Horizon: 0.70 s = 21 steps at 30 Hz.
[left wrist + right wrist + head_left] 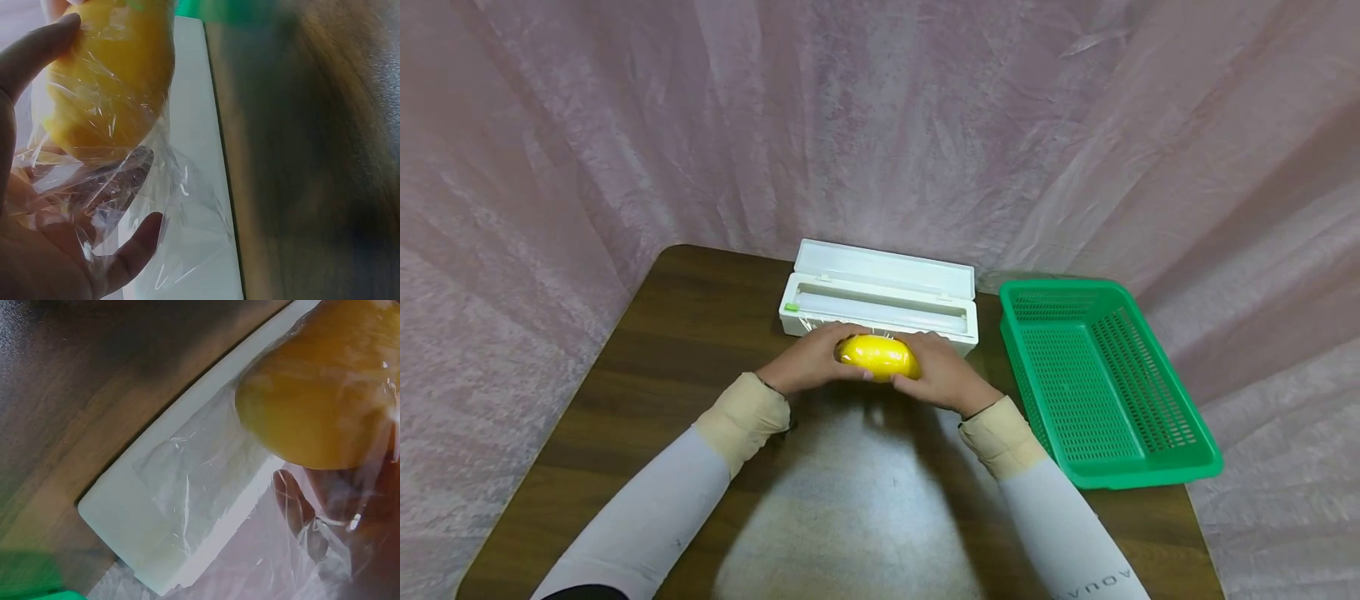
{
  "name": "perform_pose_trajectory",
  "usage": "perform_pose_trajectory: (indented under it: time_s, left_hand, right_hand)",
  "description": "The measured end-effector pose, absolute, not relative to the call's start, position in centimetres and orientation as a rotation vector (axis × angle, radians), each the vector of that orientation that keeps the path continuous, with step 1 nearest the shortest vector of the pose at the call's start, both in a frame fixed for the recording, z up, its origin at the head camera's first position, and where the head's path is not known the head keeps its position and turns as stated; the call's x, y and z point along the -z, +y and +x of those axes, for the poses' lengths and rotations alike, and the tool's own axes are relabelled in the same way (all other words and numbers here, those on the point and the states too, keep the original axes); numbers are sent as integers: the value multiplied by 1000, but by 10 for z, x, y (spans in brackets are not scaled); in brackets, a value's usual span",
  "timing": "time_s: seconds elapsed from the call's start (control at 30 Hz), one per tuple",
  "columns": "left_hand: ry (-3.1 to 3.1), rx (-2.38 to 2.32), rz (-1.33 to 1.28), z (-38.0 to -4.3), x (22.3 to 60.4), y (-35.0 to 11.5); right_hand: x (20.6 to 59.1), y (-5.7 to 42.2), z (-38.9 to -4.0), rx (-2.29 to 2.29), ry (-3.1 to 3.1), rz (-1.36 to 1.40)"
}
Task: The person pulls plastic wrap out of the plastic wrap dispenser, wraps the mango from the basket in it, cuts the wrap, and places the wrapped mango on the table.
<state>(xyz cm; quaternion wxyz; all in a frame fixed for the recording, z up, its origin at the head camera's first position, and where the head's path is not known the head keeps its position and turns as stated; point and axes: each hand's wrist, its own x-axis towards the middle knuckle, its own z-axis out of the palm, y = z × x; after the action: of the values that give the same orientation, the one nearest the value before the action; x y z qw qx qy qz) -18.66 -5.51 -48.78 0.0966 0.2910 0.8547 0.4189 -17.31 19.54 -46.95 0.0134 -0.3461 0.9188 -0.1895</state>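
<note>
A smooth yellow fruit-like object (880, 356), its exact kind unclear, is held up between both hands, with clear cling film (190, 215) wrapped around it. The left hand (808, 360) grips its left end; in the left wrist view the thumb presses its side while other fingers curl among loose film. At the opposite end the right hand (946, 372) grips it, and film trails off there in the right wrist view. Just behind the hands stands a white cling film dispenser (790, 323), its lid (883, 268) raised and a roll inside.
A green perforated plastic basket (1078, 392) stands on the right side of the brown wooden table (647, 367), beside the dispenser. A small green piece (792, 307) sits at the dispenser's left end. Pink curtains (880, 125) hang behind the table.
</note>
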Motion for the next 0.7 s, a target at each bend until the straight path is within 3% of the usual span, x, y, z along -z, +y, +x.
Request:
perform_pose_trajectory:
  time_s: [0.7]
  left_hand:
    - [2487,-1242,765,-202,471,-54]
  right_hand:
    - [460,188,-165,593,3145,-1272]
